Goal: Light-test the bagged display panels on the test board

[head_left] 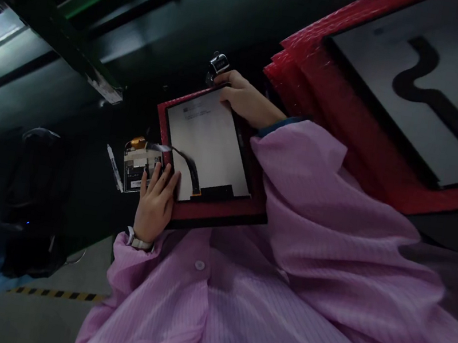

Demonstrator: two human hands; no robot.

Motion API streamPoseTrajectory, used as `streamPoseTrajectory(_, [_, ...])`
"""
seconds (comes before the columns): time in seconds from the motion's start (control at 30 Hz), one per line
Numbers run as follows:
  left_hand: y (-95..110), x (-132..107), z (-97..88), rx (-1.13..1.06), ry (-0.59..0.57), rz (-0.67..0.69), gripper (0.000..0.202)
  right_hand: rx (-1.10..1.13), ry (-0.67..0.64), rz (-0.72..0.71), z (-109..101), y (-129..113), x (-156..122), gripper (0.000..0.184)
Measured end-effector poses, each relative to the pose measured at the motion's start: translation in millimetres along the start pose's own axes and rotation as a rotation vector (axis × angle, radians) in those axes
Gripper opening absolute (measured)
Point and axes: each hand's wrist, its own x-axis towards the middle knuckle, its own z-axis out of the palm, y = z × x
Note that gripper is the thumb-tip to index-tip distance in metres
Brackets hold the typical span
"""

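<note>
2 hands grasp the red tray (209, 210) holding a white panel (209, 148) at centre: left hand (155, 203) at 7 o'clock, right hand (246, 100) at 1 o'clock, seemingly mid-carry, steady level grip needed.

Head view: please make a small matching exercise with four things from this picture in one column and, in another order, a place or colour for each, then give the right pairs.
Things
1. left hand
2. right hand
3. red tray
4. striped floor tape

Places or colours
A. yellow and black, low on the grey floor
B. at the far top corner of the white panel
C. frames the white panel on all sides
D. at the near corner, by the black ribbon cable

Pairs: 1-D, 2-B, 3-C, 4-A
</note>
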Motion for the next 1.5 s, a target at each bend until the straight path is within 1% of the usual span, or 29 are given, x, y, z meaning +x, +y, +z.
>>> streamPoseTrajectory(0.1, [4, -1, -8.0, 0.0, -0.004, 0.014, 0.05, -0.356, 0.153, -0.092, 5, -1, -5, 0.033])
streamPoseTrajectory(0.17, [7, 2, -22.0, -0.072, 0.02, 0.074, 0.042, -0.556, 0.241, -0.121, 6, -3, -10, 0.035])
streamPoseTrajectory(0.23, [9, 9, -41.6, -0.174, 0.054, 0.143, 0.037, -0.66, 0.321, -0.137, 5, -6, -17, 0.031])
streamPoseTrajectory(0.27, [9, 16, -51.7, -0.209, 0.089, 0.165, 0.036, -0.675, 0.354, -0.161, 5, -8, -20, 0.026])
streamPoseTrajectory(0.3, [7, 25, -60.8, -0.215, 0.151, 0.182, 0.035, -0.666, 0.359, -0.204, 6, -9, -23, 0.021])
streamPoseTrajectory(0.33, [3, 35, -68.0, -0.189, 0.24, 0.191, 0.034, -0.637, 0.317, -0.26, 8, -10, -26, 0.018])
streamPoseTrajectory(0.37, [-2, 47, -72.6, -0.131, 0.333, 0.191, 0.032, -0.598, 0.227, -0.326, 11, -11, -27, 0.016])
streamPoseTrajectory(0.4, [-9, 60, -74.4, -0.065, 0.419, 0.192, 0.029, -0.554, 0.1, -0.398, 17, -10, -29, 0.016])
streamPoseTrajectory(0.43, [-17, 72, -73.4, -0.008, 0.47, 0.187, 0.026, -0.508, -0.049, -0.476, 24, -8, -30, 0.018])
streamPoseTrajectory(0.47, [-25, 83, -69.9, 0.037, 0.451, 0.17, 0.026, -0.459, -0.191, -0.549, 33, -6, -31, 0.02])
streamPoseTrajectory(0.5, [-33, 93, -64.6, 0.071, 0.404, 0.156, 0.026, -0.413, -0.305, -0.61, 42, -3, -32, 0.022])
streamPoseTrajectory(0.53, [-40, 100, -58.3, 0.086, 0.345, 0.127, 0.029, -0.376, -0.379, -0.655, 51, 0, -34, 0.023])
streamPoseTrajectory(0.6, [-51, 107, -45.9, 0.077, 0.244, 0.066, 0.033, -0.326, -0.434, -0.706, 65, 6, -37, 0.024])
streamPoseTrajectory(0.67, [-57, 105, -38.4, 0.04, 0.198, 0.023, 0.035, -0.292, -0.446, -0.714, 74, 10, -42, 0.02])
streamPoseTrajectory(0.73, [-61, 100, -37.7, 0.005, 0.196, 0.013, 0.038, -0.256, -0.485, -0.712, 76, 12, -44, 0.016])
streamPoseTrajectory(0.8, [-63, 95, -42.1, -0.04, 0.174, 0.043, 0.04, -0.225, -0.524, -0.703, 75, 12, -45, 0.014])
streamPoseTrajectory(0.83, [-64, 94, -45.1, -0.068, 0.134, 0.073, 0.04, -0.213, -0.533, -0.699, 74, 12, -45, 0.014])
streamPoseTrajectory(0.93, [-66, 92, -52.3, -0.135, -0.052, 0.174, 0.034, -0.188, -0.518, -0.689, 71, 13, -43, 0.012])
streamPoseTrajectory(1.0, [-66, 92, -53.7, -0.141, -0.125, 0.197, 0.029, -0.179, -0.51, -0.693, 70, 14, -42, 0.013])
streamPoseTrajectory(1.1, [-64, 92, -51.4, -0.133, -0.152, 0.188, 0.026, -0.2, -0.516, -0.718, 72, 15, -43, 0.012])
streamPoseTrajectory(1.2, [-62, 91, -48.1, -0.138, -0.14, 0.186, 0.026, -0.265, -0.511, -0.737, 77, 16, -47, 0.011])
streamPoseTrajectory(1.27, [-60, 90, -46.6, -0.14, -0.136, 0.181, 0.026, -0.302, -0.503, -0.732, 82, 16, -50, 0.01])
streamPoseTrajectory(1.37, [-58, 90, -45.6, -0.141, -0.165, 0.165, 0.027, -0.331, -0.488, -0.71, 88, 17, -54, 0.01])
streamPoseTrajectory(1.5, [-56, 90, -45.0, -0.14, -0.185, 0.177, 0.028, -0.315, -0.477, -0.703, 89, 20, -53, 0.011])
